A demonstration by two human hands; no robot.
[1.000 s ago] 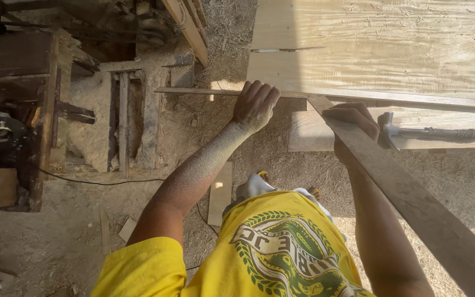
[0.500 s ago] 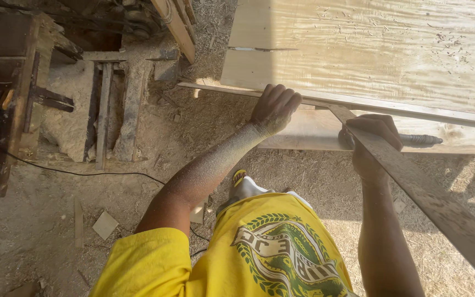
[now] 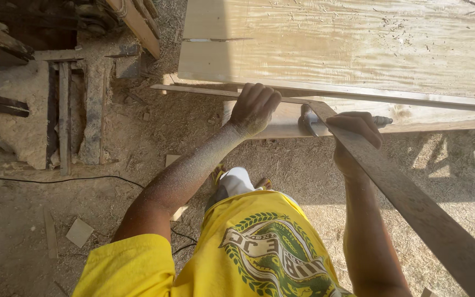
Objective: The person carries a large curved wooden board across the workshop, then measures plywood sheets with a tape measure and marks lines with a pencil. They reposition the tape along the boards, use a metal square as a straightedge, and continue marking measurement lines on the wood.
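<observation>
Head view, looking straight down. Left hand [image 3: 254, 107] at 12 o'clock of centre, fingers curled over the near edge of a thin wooden strip [image 3: 413, 100] that runs along the front of a big pale plywood sheet [image 3: 347, 44]; hand closed on that strip. Forearm dusted with sawdust. Right hand [image 3: 355, 135] at 2 o'clock, closed around a long grey wooden plank [image 3: 413, 209]; plank runs diagonally from the hand down to 4–5 o'clock and out of frame, upper end meets the thin strip near the sheet edge. Hammer [image 3: 311, 121] lies on a lower board [image 3: 281, 124] just under the sheet, between the hands; handle end pokes out right of the right hand, rest partly hidden. Plywood sheet fills 12 to 3 o'clock, on the counter, support not visible. Person wears yellow shirt [image 3: 259, 247] with green print, at 6 o'clock. Sandal and foot just visible below the left forearm. Dirt floor [image 3: 138, 143] with sawdust. Black cable [image 3: 56, 180] crosses at 9 o'clock. Wooden frame pieces [image 3: 64, 110] at 10 o'clock. Small wood offcut [image 3: 79, 232] at 8 o'clock.
</observation>
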